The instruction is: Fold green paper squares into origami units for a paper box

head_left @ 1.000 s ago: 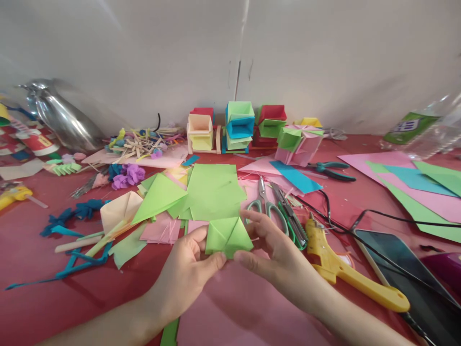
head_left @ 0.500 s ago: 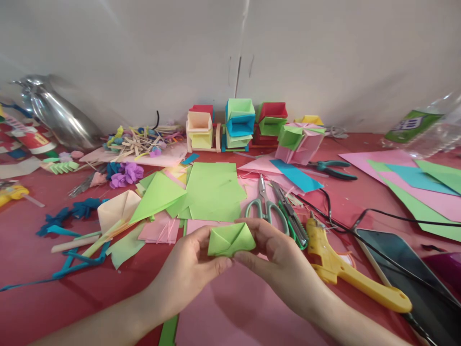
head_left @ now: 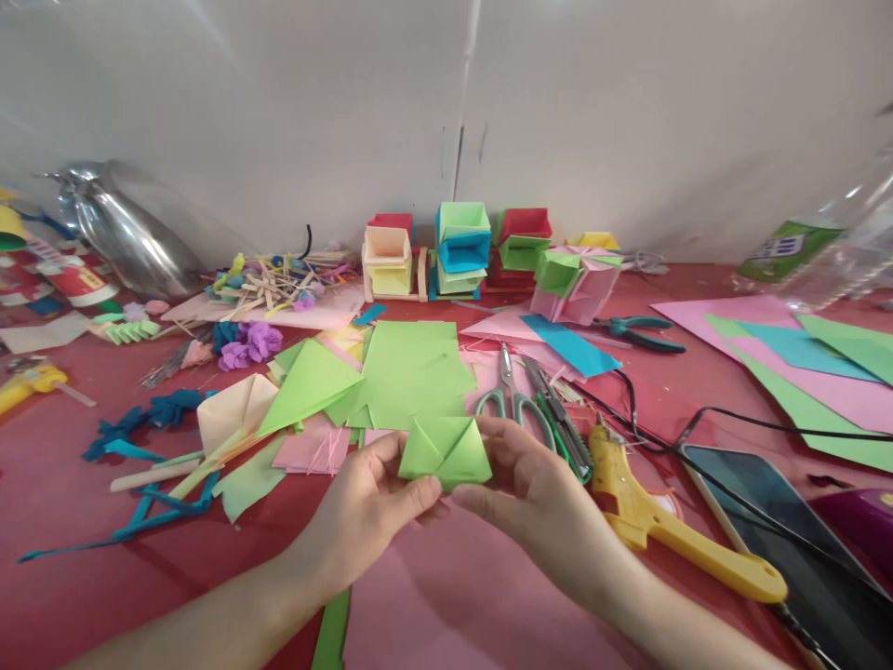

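A small folded green paper piece (head_left: 446, 452) is held between both hands above a pink sheet (head_left: 460, 596). My left hand (head_left: 363, 512) grips its left end, thumb along the lower edge. The right end is pinched by my right hand (head_left: 540, 498), whose thumb also lies near the lower edge. Two slanting folds meet in a V on the face turned to me. Beyond the hands lie green sheets (head_left: 415, 372), and grey-green scissors (head_left: 508, 377) rest just past my right hand.
A yellow glue gun (head_left: 687, 535), a phone (head_left: 774, 530) and black cables are at the right. Folded paper boxes (head_left: 464, 251) stand at the back. Blue paper strips (head_left: 150, 512) and purple flowers (head_left: 251, 344) lie left; a metal jug (head_left: 129, 228) stands behind.
The green piece has tipped so that more of its folded face shows, and it sits slightly higher in view. Both hands still hold it. The camera view has shifted a little.
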Available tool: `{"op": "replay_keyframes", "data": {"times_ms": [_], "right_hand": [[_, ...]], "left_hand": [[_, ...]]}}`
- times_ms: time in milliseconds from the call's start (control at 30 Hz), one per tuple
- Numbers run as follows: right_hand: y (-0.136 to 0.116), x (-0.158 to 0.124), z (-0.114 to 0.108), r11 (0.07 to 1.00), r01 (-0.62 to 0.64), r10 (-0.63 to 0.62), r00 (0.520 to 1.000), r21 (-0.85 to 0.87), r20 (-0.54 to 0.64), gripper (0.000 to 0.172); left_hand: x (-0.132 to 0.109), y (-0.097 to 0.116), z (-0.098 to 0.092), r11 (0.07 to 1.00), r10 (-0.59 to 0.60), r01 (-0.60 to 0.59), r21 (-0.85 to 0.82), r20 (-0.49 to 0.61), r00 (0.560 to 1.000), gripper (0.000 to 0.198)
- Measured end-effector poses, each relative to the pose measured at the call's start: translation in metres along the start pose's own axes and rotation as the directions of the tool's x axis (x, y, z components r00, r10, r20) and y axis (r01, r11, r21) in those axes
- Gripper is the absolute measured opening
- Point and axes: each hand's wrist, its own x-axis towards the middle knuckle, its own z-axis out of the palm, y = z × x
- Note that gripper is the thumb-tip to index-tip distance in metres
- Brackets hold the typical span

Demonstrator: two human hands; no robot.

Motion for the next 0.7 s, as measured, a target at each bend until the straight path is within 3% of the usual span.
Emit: {"op": "replay_keyframes", "data": {"times_ms": [33,100,167,200,267,400,533,700], "right_hand": [[0.001,-0.002,0.0,0.976,0.121,-0.139,0.986,-0.179,-0.087,0.046],[0.001,-0.004,0.0,0.782,0.325,-0.449,0.886,-0.532,-0.119,0.042],[0.0,-0.006,0.0,0.574,0.446,-0.59,0.807,-0.686,0.031,0.023],[-0.001,-0.005,0.0,0.53,0.485,-0.595,0.797,-0.695,0.103,0.014],[-0.001,-0.004,-0.001,0.553,0.518,-0.57,0.806,-0.652,0.157,0.005],[-0.002,-0.002,-0.005,0.689,0.533,-0.562,0.821,-0.49,0.102,0.007],[-0.01,-0.003,-0.011,0.757,0.547,-0.54,0.832,-0.357,0.128,0.01],[-0.034,0.009,-0.015,0.919,0.34,-0.331,0.94,-0.199,0.081,0.021]], "left_hand": [[0.001,0.0,0.0,1.0,0.002,-0.001,0.029,-0.027,1.0,0.015],[0.002,0.0,0.0,0.995,0.02,-0.013,0.095,-0.07,0.997,0.009],[0.001,0.0,0.001,0.991,0.061,-0.053,0.121,-0.064,0.996,0.01],[0.0,0.001,0.002,0.989,0.089,-0.083,0.123,-0.041,0.995,0.012],[-0.002,0.002,0.003,0.98,0.15,-0.152,0.131,0.025,0.988,0.017],[-0.008,0.006,0.005,0.947,0.249,-0.276,0.165,0.168,0.954,0.032],[-0.012,0.013,0.008,0.952,0.25,-0.276,0.135,0.186,0.95,0.035],[0.002,0.041,0.007,0.937,0.245,-0.286,0.199,0.208,0.947,0.033]]}}
